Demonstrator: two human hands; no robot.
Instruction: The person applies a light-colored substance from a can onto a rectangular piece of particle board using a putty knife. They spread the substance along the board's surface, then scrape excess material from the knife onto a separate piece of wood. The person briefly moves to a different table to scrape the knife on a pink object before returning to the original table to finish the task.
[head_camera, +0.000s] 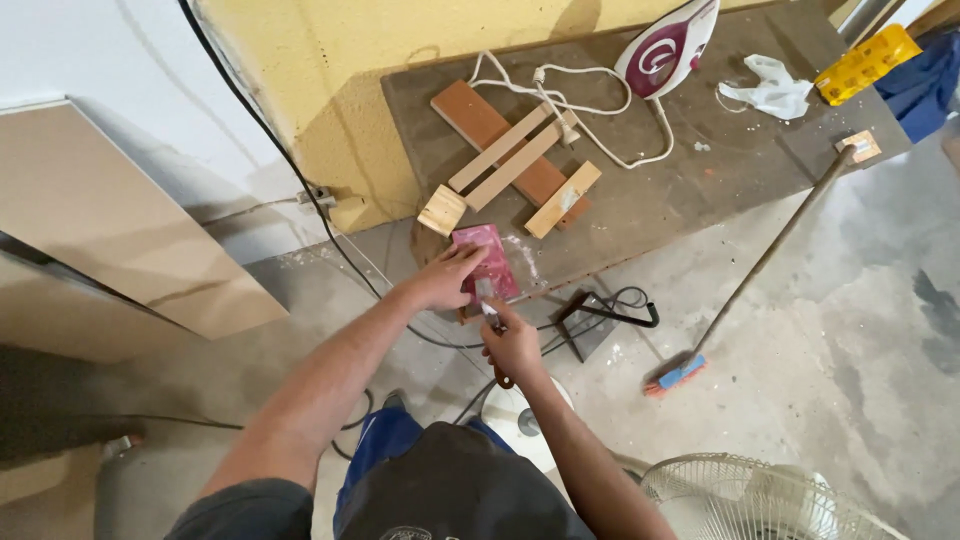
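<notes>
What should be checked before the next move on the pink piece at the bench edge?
1. Left hand steadies the flat pink rectangular piece: ok, fingers rest on its near edge.
2. Right hand grips the small tool with a brown handle: ok, tip at the piece's near edge.
3. Tool tip type and contact: cannot tell, too small.
4. Piece fully supported on the dark worn workbench: not ok, it sits at the front edge.
5. White iron cord away from the hands: ok.
6. Loose pale wooden strips apart from the piece: ok.
</notes>
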